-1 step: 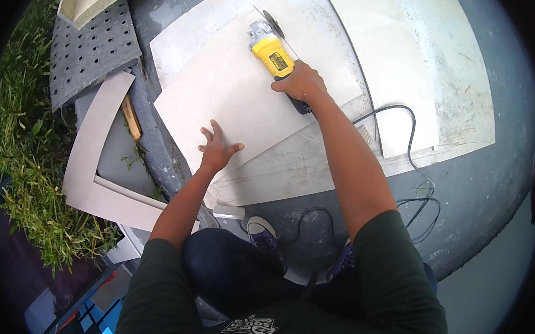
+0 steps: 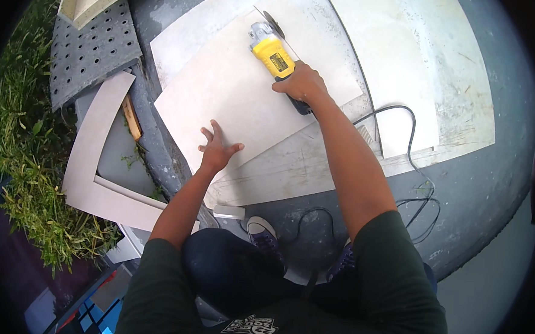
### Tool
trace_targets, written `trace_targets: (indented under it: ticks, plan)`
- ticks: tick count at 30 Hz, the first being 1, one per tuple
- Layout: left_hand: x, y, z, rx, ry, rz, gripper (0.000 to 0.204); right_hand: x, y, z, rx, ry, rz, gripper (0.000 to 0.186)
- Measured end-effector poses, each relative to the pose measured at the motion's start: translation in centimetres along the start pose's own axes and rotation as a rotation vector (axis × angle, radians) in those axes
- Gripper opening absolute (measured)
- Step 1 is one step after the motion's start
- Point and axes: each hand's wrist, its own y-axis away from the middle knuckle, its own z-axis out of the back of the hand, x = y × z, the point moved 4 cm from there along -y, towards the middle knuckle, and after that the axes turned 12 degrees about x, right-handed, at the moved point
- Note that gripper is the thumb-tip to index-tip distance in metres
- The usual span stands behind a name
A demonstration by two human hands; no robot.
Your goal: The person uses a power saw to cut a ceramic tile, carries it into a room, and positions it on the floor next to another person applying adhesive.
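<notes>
My right hand (image 2: pixel 303 84) is wrapped round the dark rear body of a yellow angle grinder (image 2: pixel 273 55). Its metal head points to the far side, and a thin dark cutting disc (image 2: pixel 274 24) stands on edge at a cut line in a pale sheet (image 2: pixel 204 97). My left hand (image 2: pixel 218 152) lies with fingers spread on the near left part of that sheet, holding nothing. Beneath it is a larger, scuffed white board (image 2: pixel 279 173). Where exactly the disc's lower edge meets the sheet is hard to make out.
A black power cord (image 2: pixel 412 132) loops along the right side. More pale sheets (image 2: pixel 405 71) lie to the right. On the left are an L-shaped offcut (image 2: pixel 86 163), a perforated grey slab (image 2: pixel 95 46) and green plants (image 2: pixel 27 136). A small white block (image 2: pixel 229 212) sits by my shoe (image 2: pixel 263 232).
</notes>
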Motion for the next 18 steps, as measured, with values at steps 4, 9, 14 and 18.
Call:
trace_targets:
  ticks: [4, 9, 14, 18]
  plan:
    - [-0.4, 0.1, 0.1, 0.023, 0.000, 0.015, 0.134, -0.8, 0.6, -0.2, 0.006, -0.008, -0.004, 0.079]
    - [-0.3, 0.1, 0.2, 0.027, -0.001, 0.027, 0.134, -1.7, 2.2, -0.4, 0.005, -0.020, 0.006, 0.077]
    - [0.1, -0.1, 0.0, -0.001, 0.003, -0.002, 0.135, -2.6, 3.3, -0.7, -0.001, -0.007, -0.003, 0.075]
    - [0.2, 0.0, -0.1, -0.006, 0.003, -0.001, 0.135, -3.0, 3.8, -0.9, -0.025, -0.016, 0.019, 0.075]
